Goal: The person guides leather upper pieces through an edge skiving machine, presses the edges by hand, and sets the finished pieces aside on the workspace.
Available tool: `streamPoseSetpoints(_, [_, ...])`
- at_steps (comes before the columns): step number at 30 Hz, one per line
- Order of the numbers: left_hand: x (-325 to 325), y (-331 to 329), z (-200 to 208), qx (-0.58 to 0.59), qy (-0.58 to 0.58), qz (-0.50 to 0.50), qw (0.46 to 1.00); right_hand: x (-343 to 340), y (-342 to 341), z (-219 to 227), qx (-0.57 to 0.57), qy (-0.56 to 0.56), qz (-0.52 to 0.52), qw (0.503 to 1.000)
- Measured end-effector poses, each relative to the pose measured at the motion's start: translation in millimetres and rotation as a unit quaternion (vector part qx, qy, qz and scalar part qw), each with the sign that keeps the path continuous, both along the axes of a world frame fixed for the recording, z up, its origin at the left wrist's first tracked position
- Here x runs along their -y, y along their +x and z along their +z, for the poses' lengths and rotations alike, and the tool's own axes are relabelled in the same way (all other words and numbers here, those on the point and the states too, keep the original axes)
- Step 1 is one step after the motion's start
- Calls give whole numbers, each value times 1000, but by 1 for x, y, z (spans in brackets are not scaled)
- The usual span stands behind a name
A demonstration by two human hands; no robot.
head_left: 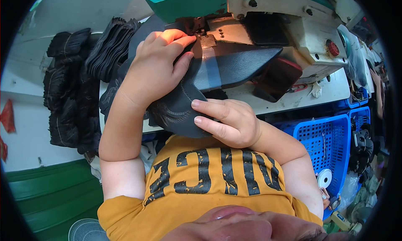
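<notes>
A dark, stitched leather piece [176, 111] curves over the arm of a sewing machine [268, 19] with a green and cream body. My left hand [157, 65] presses on the upper part of the piece, fingertips close to the needle area. My right hand [228, 123] pinches the piece's lower edge between thumb and fingers near my chest. The machine's dark arm [238, 60] sticks out to the right under the leather.
Stacks of black leather pieces [79, 86] lie on the white table [331, 90] at the left. A blue plastic basket [331, 136] with a white tape roll [324, 178] stands at the right. A green bin and a fan [86, 230] are at the lower left.
</notes>
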State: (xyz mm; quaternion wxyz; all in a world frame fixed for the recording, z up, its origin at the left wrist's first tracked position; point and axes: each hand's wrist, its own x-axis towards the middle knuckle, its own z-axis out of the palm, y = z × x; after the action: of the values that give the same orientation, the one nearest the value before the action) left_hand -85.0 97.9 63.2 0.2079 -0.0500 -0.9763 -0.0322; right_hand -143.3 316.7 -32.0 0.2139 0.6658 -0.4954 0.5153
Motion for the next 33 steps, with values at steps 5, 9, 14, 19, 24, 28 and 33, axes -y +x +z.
streamPoseSetpoints(5, [3,-1,-2,-7,-1,-3,1000,4,1,-1,7,6,-1,1000])
streamPoseSetpoints(9, [0,-3,-3,-21,-9,1,1000,2,0,2,0,12,-15,1000])
streamPoseSetpoints(14, [-1,-1,-1,-17,-10,9,1000,0,-4,6,-25,5,-40,999])
streamPoseSetpoints(19, [-1,1,-2,-22,-14,12,1000,-1,-5,10,-54,4,-68,996])
streamPoseSetpoints(24, [1,2,-2,-21,2,-4,1000,-8,-10,20,-103,29,-133,985])
streamPoseSetpoints(28, [-1,1,0,-18,-5,-5,1000,-16,-21,32,-123,59,-158,978])
streamPoseSetpoints(33, [0,1,1,-20,-13,-12,1000,-20,-40,41,-121,66,-152,979])
